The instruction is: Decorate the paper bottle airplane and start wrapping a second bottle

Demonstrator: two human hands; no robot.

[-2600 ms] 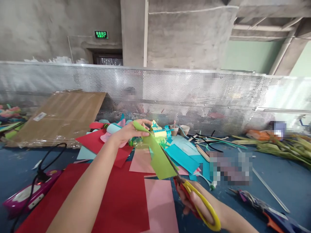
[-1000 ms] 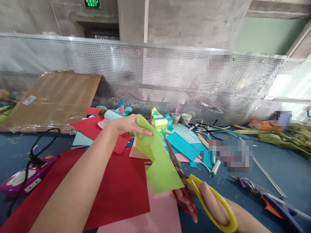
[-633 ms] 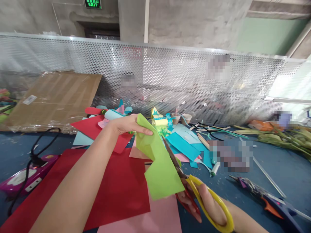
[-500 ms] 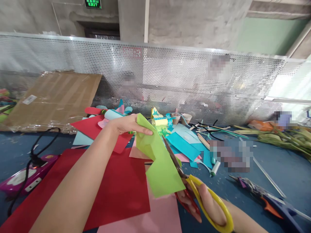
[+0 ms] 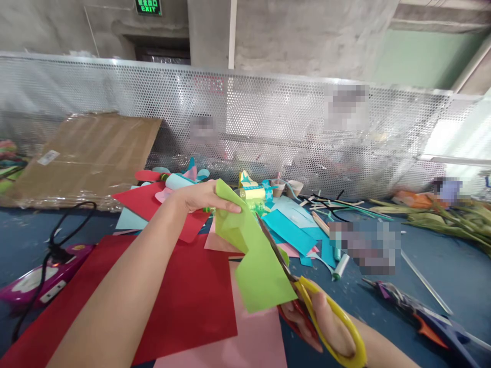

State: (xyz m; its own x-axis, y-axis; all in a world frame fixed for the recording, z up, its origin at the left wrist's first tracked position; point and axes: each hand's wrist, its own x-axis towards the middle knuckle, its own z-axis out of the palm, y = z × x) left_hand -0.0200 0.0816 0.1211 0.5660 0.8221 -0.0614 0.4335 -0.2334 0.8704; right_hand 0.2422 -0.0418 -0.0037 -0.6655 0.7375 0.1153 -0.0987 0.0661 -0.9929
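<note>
My left hand (image 5: 201,197) pinches the top edge of a folded light-green sheet of paper (image 5: 255,260) and holds it above the table. My right hand (image 5: 326,324) grips scissors (image 5: 307,299) with a yellow and a red handle loop, fingers through the loops. The blades run up along the right edge of the green sheet, partly hidden behind it. Under the hands lie a large red sheet (image 5: 184,291) and a pink sheet (image 5: 253,342).
Teal and pink paper scraps (image 5: 291,230), small paper crafts and thin sticks litter the blue table (image 5: 433,266). A purple glue gun with black cord (image 5: 42,281) lies left; cardboard (image 5: 88,158) leans on the perforated metal screen (image 5: 268,133). Green leaves (image 5: 452,222) lie right.
The scissors' blades have closed a little along the green sheet's right edge, and my right hand has shifted slightly down. My left hand has kept its pinch in place.
</note>
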